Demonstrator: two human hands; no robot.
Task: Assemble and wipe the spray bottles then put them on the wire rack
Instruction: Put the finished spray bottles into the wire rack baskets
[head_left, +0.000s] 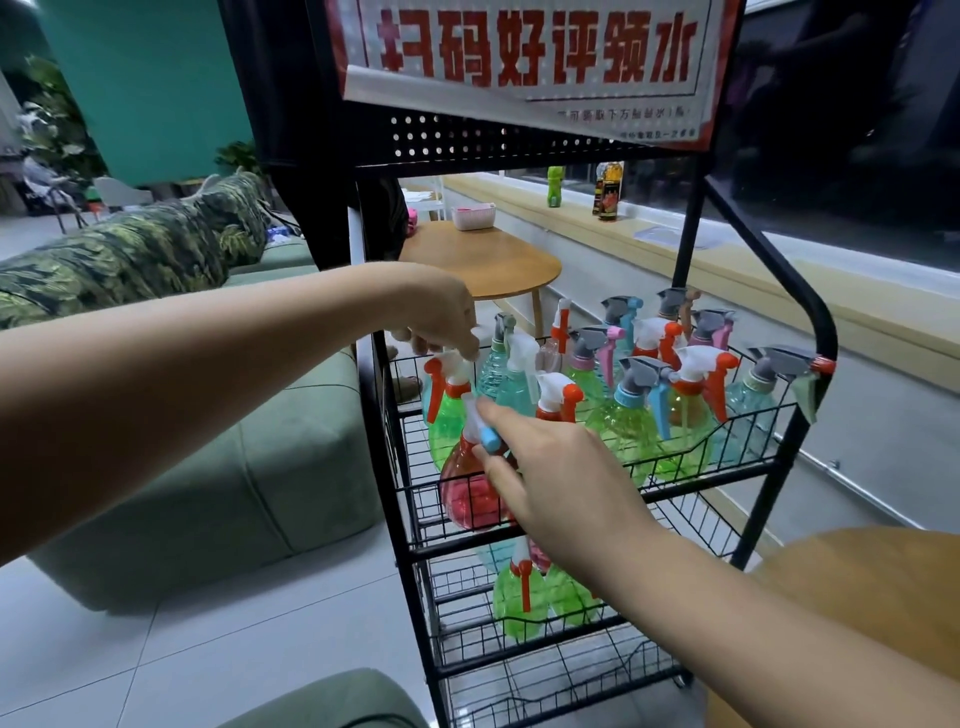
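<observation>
A black wire rack (763, 421) holds several coloured spray bottles in its upper basket. My right hand (561, 478) pinches the white and blue spray head of a red bottle (467, 488) that stands at the basket's front left corner. My left hand (441, 317) reaches over the basket's left edge, and its fingers curl on the white spray head of a green bottle (449, 415) with an orange trigger. Two more green bottles (519, 597) lie in the lower basket, partly hidden by my right forearm.
A green sofa (208, 493) stands to the left of the rack. A round wooden table (488, 260) is behind the rack, another wooden table (872, 571) at the right. A red and white sign (535, 52) hangs on the rack's top panel. The bottom shelf (561, 680) holds nothing visible.
</observation>
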